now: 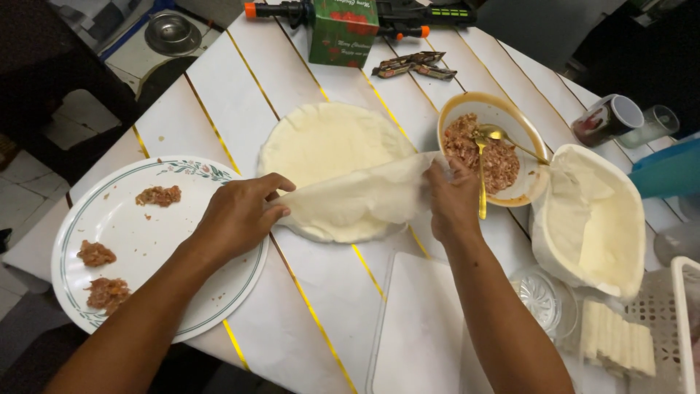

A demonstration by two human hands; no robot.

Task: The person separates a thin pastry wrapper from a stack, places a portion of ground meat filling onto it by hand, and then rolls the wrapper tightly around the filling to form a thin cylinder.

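The left hand [237,215] and the right hand [452,201] are peeling one thin, pale, translucent pastry wrapper sheet [361,197] off the round stack of pale wrappers [328,142], which is lying flat on the white planked counter with gold seams [306,299]. The sheet is hanging slack between the two hands, just above the near edge of the stack, and sagging in the middle. The left hand's fingers are pinching the sheet's left corner; the right hand is closed on its right edge, though the fingertips are hidden behind the sheet, so the exact grip there is hard to make out.

Judging by that sag, the sheet is very light, limp and likely to tear or stick to its neighbours, so it is probably best taken at two opposite edges with a soft pinch and lifted evenly, not pulled tight.

Just beyond the right hand is sitting a cream bowl of pinkish minced filling [496,146] with a gold spoon [481,175] resting in it. At left, a white floral-rimmed plate [168,292] is carrying small lumps of filling [158,195]. At right, a white cloth-like bundle [590,219] is lying beside the bowl.
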